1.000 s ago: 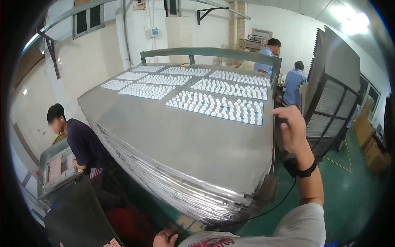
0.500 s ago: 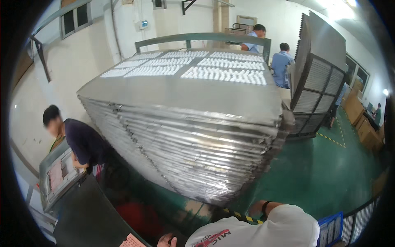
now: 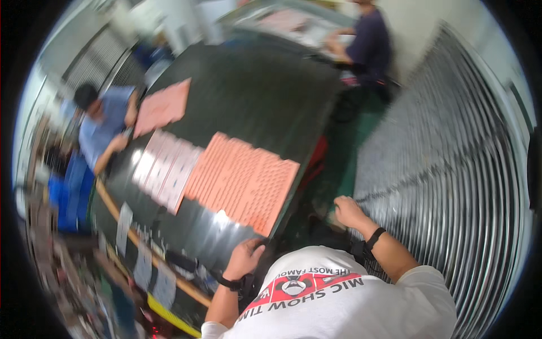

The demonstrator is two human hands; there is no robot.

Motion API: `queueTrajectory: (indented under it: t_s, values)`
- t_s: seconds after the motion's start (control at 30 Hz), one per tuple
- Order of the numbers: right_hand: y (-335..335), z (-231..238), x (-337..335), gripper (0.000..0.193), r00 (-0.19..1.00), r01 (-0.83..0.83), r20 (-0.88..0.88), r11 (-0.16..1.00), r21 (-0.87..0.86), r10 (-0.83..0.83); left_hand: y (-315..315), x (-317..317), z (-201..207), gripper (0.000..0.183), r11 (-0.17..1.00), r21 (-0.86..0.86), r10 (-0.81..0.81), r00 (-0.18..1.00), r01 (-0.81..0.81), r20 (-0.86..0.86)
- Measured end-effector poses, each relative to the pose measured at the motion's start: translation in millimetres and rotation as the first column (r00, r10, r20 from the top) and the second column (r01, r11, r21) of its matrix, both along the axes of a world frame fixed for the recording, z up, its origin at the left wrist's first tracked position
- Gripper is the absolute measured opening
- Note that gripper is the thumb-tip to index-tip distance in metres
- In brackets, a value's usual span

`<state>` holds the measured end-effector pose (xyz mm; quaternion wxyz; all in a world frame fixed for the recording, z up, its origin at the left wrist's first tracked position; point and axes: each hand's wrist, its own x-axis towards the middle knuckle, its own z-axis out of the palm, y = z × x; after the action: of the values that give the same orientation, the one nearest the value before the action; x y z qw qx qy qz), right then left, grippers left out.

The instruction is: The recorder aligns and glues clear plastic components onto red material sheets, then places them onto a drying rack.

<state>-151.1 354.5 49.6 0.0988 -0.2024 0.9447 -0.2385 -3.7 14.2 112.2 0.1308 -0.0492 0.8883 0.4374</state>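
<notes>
My left hand (image 3: pixel 246 257) is at the near edge of a dark table (image 3: pixel 248 85), just below an orange-pink ridged sheet (image 3: pixel 243 183). Its fingers are blurred, and I cannot make out anything held. My right hand (image 3: pixel 350 212) hangs off the table's right side with its fingers curled in and nothing visible in them. It is beside a tall stack of metal trays (image 3: pixel 440 186), apart from the table. A paler pink sheet with rows of marks (image 3: pixel 166 169) lies against the left side of the orange one.
Across the table at left, a person in blue (image 3: pixel 110 124) holds another pink sheet (image 3: pixel 164 107). Someone in dark clothing (image 3: pixel 370 42) works at a light-coloured frame (image 3: pixel 288 25) at the far end. Blue bins (image 3: pixel 73 192) stand at the left.
The view has swung left and down from the tray stack to the table. Both my forearms and the pink sheets now show, and the tray stack has shifted to the right of the picture.
</notes>
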Motion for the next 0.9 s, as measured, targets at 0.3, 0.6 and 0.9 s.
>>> queueTrajectory:
  t_s: [0.3,0.6,0.9]
  values:
    - [-243.9,-16.6,-36.2,0.037,0.379,-0.924,-0.234,0.354,-0.142,0.895,40.4,61.7,-1.3,0.036,0.646,-0.080,0.759,0.627,-0.759,0.175]
    - [-290.8,-35.7,-35.4,0.056,0.356,-0.932,-0.150,0.361,0.006,0.922,85.4,30.6,-5.3,0.036,0.562,-0.120,0.827,0.551,-0.818,0.116]
    - [-257.6,-55.5,-171.4,0.054,0.687,-0.699,-0.136,0.700,0.147,0.714,-51.2,-20.7,-41.6,0.049,0.479,-0.452,0.787,0.597,-0.752,-0.159]
